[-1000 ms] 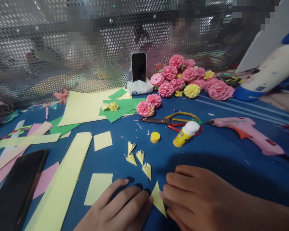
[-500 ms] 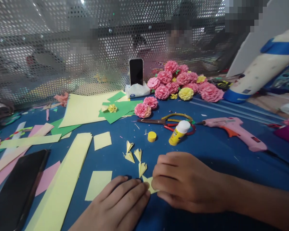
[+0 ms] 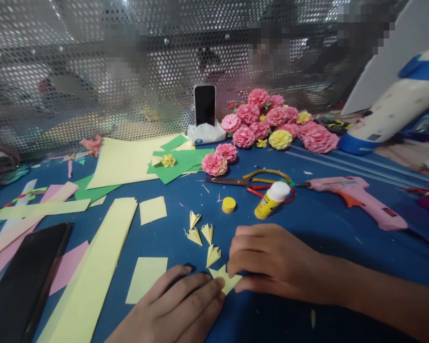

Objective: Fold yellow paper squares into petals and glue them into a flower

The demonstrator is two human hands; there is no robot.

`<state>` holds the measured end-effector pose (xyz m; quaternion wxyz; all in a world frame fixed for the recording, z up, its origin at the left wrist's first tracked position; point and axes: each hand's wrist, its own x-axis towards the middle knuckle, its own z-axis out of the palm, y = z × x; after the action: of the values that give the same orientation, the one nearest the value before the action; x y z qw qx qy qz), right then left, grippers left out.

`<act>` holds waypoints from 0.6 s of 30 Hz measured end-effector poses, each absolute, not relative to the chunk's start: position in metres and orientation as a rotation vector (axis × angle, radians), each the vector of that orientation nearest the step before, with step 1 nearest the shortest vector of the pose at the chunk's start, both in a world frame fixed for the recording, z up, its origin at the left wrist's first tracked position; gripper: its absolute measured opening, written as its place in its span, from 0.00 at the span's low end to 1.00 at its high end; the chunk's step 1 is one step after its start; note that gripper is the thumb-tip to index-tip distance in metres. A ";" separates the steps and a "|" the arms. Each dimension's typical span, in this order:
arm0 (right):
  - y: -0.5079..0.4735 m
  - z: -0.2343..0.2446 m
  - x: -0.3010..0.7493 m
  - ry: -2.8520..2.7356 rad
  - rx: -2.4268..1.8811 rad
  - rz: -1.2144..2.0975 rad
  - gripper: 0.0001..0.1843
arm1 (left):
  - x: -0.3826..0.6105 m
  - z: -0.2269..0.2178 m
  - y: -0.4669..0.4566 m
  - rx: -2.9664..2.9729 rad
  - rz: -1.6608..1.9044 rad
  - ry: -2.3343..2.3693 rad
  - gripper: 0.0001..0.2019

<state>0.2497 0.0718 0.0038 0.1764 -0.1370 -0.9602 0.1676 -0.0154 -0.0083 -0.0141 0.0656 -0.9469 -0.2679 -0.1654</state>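
Note:
A small folded piece of pale yellow paper [image 3: 229, 282] with pointed edges lies low over the blue table, between my hands. My left hand [image 3: 182, 302] has its fingertips closed on the paper's left side. From the right, my right hand [image 3: 271, 264] pinches the paper's other side with curled fingers, which hide part of it. Just beyond are several small folded yellow paper petals [image 3: 213, 256]. A yellow paper square [image 3: 146, 280] lies beside my left hand, and another square [image 3: 153, 210] sits farther back.
A glue stick [image 3: 271, 200], its yellow cap [image 3: 229, 205], scissors [image 3: 250, 181] and a pink glue gun [image 3: 361, 197] lie beyond my right hand. Pink paper flowers [image 3: 248, 114] are heaped behind. Yellow paper strips [image 3: 103, 257] and a dark phone [image 3: 28, 276] occupy the left.
My right hand has shifted slightly, and more of the folded yellow paper shows between my hands. The whole view has moved a little.

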 end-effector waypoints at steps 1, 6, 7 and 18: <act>0.072 0.004 0.249 -2.719 -0.382 0.486 0.16 | -0.015 -0.014 -0.009 -2.856 -0.495 -0.831 0.20; 0.071 0.002 0.243 -2.737 -0.477 0.624 0.13 | -0.014 -0.015 -0.009 -2.830 -0.449 -0.768 0.20; 0.071 0.002 0.242 -2.736 -0.527 0.663 0.12 | -0.013 -0.016 -0.009 -2.821 -0.467 -0.783 0.20; 0.062 -0.003 0.229 -2.728 -0.796 0.519 0.07 | -0.015 -0.012 -0.001 -2.814 -0.431 -0.678 0.21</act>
<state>0.2289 0.0616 -0.0031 0.1260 -0.2734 -0.9368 0.1782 -0.0152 -0.0010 -0.0117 0.1073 -0.9561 -0.2303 -0.1463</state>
